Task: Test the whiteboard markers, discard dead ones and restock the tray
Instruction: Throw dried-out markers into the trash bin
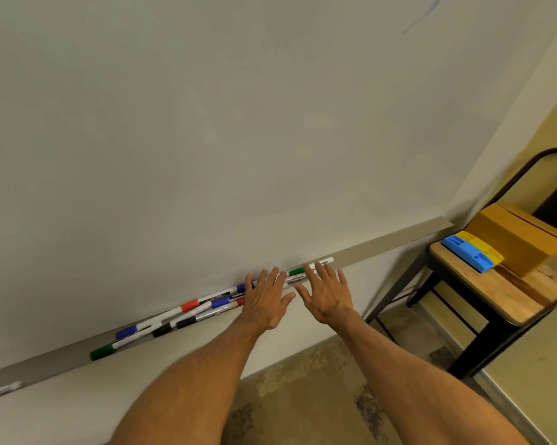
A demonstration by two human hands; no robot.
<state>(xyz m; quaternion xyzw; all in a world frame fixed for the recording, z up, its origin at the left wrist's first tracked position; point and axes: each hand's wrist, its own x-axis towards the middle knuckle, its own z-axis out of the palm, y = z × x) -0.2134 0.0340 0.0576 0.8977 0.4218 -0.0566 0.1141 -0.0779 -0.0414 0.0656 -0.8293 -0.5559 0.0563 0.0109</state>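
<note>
Left hand (266, 298) and right hand (327, 293), fingers spread, holding nothing, reach over the tray (399, 244); markers (187, 313) lie under them and off to the left; picking seems the step, so next 1 marker needs pinching; beyond rises the whiteboard (238, 123); rightward, a chair (495, 297) carries a box (524, 242).

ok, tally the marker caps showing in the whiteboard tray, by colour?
Green caps: 2
Blue caps: 3
Red caps: 2
Black caps: 2
Total: 9 visible. The left hand and right hand cover part of the tray, so more may be hidden.
</note>
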